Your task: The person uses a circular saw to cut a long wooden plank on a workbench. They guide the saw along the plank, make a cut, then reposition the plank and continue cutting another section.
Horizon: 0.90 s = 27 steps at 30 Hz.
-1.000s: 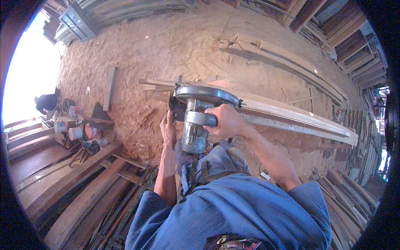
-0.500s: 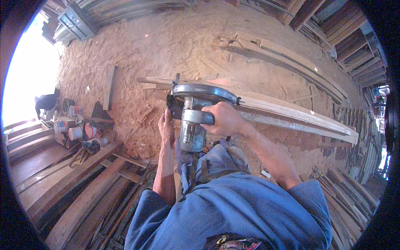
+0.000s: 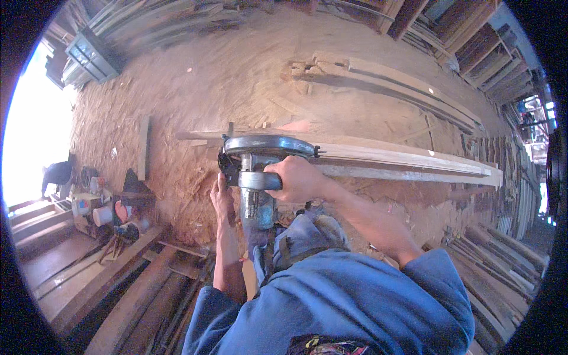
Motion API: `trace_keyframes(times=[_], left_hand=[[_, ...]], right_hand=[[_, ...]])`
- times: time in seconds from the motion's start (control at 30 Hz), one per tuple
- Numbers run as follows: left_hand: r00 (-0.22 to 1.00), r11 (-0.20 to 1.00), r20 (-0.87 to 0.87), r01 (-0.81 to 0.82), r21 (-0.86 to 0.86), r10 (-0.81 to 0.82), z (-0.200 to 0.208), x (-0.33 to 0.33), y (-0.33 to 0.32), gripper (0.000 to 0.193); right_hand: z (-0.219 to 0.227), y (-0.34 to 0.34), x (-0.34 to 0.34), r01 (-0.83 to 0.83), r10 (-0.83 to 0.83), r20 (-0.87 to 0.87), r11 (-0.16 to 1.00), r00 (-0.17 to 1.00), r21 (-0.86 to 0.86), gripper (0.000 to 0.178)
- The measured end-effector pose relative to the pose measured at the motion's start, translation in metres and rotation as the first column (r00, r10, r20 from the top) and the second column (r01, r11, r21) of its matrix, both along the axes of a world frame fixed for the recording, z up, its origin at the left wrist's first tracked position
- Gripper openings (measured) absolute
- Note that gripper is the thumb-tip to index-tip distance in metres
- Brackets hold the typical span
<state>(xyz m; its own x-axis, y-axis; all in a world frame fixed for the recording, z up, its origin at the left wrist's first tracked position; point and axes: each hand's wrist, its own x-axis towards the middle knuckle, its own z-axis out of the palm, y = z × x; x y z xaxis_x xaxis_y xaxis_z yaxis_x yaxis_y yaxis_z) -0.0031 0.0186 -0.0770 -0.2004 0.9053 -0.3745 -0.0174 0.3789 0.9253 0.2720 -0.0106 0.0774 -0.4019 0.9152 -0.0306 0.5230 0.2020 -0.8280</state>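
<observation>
A metal circular saw [image 3: 258, 198] with a rounded blade guard rests over the near side of long pale boards [image 3: 378, 153]. My right hand [image 3: 299, 180] is closed around its handle. Beside the saw's dark base plate [image 3: 228, 168], on the left, my left hand [image 3: 222, 200] holds its edge with the fingertips up against it; some of those fingers are hidden. The boards run from left of the saw far out to the right. The blade is out of sight behind the guard.
More long timbers [image 3: 408, 94] lie beyond on the chip-covered ground [image 3: 171, 94]. A short plank [image 3: 144, 148] lies at left, near buckets [image 3: 102, 215]. Stacked beams [image 3: 130, 290] fill the lower left, with timber piles [image 3: 503, 260] at right and a crate [image 3: 92, 56] at upper left.
The whole view has shifted, so the saw, hands and boards sit farther left and mostly lower. Both hands keep their places on the saw; any slide along the boards is slight.
</observation>
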Motion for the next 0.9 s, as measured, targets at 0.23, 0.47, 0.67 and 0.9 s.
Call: trace_keyframes(times=[0.23, 0.47, 0.67, 0.9], left_hand=[[0.996, 0.999, 0.086, 0.008, -0.043, -0.005, -0.012, -0.013, 0.007, 0.043], [0.984, 1.000, 0.179, 0.011, 0.006, -0.012, -0.008, -0.011, 0.009, 0.041], [0.984, 0.999, 0.179, 0.000, -0.032, 0.005, -0.001, -0.008, 0.004, 0.043], [0.980, 0.996, 0.196, 0.051, -0.070, -0.036, -0.014, -0.022, 0.010, 0.045]], right_hand=[[-0.003, -0.002, -0.001, 0.017, -0.017, 0.044, 1.000, 0.999, 0.008, 0.023], [0.003, -0.001, -0.001, 0.014, -0.012, 0.054, 0.999, 0.998, -0.029, 0.020], [-0.001, -0.003, -0.006, 0.032, -0.031, 0.029, 0.999, 0.999, -0.032, 0.020], [-0.006, -0.003, -0.007, 0.038, -0.039, 0.030, 0.999, 0.999, 0.036, 0.020]])
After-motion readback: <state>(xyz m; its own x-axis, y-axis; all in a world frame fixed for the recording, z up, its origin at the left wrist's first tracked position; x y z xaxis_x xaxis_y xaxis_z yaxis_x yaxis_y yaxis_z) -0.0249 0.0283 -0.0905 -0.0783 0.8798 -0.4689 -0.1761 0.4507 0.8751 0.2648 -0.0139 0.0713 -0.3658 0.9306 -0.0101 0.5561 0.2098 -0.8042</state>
